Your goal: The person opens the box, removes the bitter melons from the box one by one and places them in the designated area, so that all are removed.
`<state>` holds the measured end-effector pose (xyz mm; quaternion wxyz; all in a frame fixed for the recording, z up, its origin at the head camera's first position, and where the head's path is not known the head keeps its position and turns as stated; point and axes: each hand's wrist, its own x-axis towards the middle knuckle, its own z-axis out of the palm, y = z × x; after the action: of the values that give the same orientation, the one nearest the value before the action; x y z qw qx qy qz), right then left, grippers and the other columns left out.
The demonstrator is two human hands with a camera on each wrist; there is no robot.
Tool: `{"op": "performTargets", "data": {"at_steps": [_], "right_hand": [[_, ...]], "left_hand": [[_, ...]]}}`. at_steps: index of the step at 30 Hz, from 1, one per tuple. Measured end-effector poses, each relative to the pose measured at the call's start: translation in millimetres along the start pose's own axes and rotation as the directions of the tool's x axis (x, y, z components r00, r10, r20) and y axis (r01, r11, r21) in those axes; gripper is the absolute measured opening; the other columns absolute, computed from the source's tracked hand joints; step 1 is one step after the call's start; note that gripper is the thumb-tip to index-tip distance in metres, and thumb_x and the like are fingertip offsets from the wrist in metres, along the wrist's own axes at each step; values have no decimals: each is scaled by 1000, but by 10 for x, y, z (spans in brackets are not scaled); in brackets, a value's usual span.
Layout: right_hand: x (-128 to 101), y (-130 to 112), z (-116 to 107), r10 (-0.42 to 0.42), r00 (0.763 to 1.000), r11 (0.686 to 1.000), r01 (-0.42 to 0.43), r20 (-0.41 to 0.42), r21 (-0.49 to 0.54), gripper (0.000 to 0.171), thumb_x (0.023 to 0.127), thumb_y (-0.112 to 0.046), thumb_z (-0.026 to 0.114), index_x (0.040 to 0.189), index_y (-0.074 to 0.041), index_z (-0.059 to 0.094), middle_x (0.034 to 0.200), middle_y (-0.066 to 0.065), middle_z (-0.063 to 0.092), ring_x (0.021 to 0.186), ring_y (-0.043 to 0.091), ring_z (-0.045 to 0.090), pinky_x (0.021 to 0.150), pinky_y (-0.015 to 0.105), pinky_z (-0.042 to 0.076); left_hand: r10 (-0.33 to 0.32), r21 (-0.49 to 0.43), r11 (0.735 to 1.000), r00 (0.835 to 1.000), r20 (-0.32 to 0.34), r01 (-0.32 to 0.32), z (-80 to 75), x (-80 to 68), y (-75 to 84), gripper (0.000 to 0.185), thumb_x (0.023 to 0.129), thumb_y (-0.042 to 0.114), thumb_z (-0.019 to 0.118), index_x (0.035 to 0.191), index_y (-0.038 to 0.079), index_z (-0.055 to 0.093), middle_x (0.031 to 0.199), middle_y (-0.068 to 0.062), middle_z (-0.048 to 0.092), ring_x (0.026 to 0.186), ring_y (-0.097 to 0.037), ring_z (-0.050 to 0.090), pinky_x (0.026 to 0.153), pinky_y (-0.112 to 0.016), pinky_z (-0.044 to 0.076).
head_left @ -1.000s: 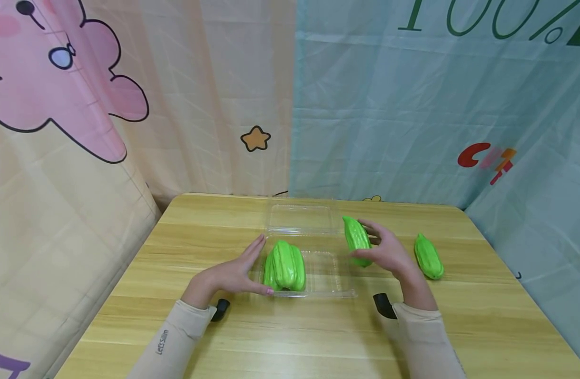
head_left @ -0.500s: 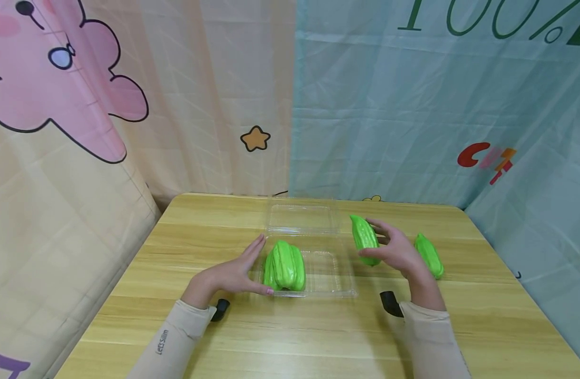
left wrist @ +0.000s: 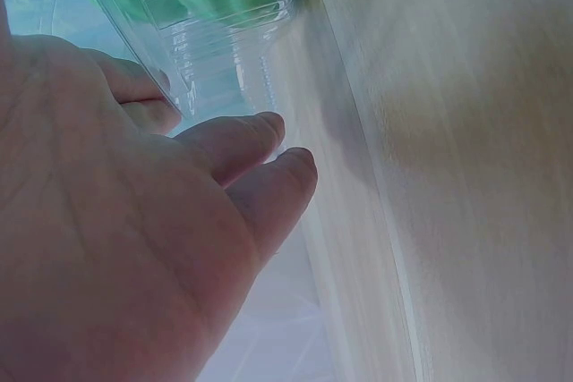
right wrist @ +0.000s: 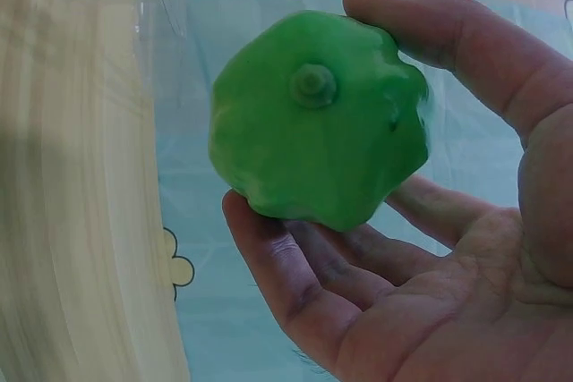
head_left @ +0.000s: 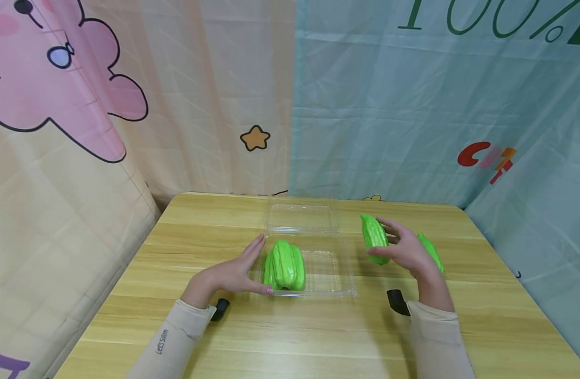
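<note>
My right hand (head_left: 405, 251) grips a bright green, ridged bitter melon (head_left: 374, 239) above the table, just right of a clear plastic clamshell box. In the right wrist view its stubby stem end (right wrist: 313, 85) faces the camera, thumb on one side and fingers on the other. The clamshell box (head_left: 330, 292) lies with its lid (head_left: 301, 217) folded back. Stacked bitter melons (head_left: 285, 266) fill its left part. My left hand (head_left: 235, 273) spreads along the box's left side, thumb at the near corner and fingers towards the far corner. The left wrist view shows fingertips (left wrist: 269, 127) by the clear wall.
Another bitter melon (head_left: 431, 252) lies on the wooden table (head_left: 290, 337) at the right, partly behind my right wrist. Printed curtains (head_left: 365, 105) hang behind the table and along both sides. A black strap end (head_left: 397, 302) sticks out near the right sleeve.
My right hand has moved right with the bitter melon, away from the box, and now covers part of the melon on the table. My left hand and the box have stayed put.
</note>
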<state>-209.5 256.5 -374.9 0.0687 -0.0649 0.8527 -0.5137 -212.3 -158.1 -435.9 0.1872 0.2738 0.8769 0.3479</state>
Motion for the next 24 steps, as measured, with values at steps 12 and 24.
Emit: {"op": "performTargets", "data": {"at_steps": [12,24], "right_hand": [[-7,99,-88,30,999,999,-31,-25,-32,94,86,-8,80,160,-2,22,156,34,27,135,53,36,92,51,53],[-27,243,-188,120,992,992,-119,-46,33,96,87,-7,78,161,-5,17,157,33,24,136,51,34,91,45,53]], "left_hand": [[-5,3,1000,1000,3,5,-4,-6,2,133,79,53,83,160,13,-15,166,-6,-20,151,-31,-5,119,-50,17],[-8,4,1000,1000,8,8,-5,-9,7,133,80,53,82,160,13,-16,166,-7,-21,151,-32,-5,119,-51,16]]}}
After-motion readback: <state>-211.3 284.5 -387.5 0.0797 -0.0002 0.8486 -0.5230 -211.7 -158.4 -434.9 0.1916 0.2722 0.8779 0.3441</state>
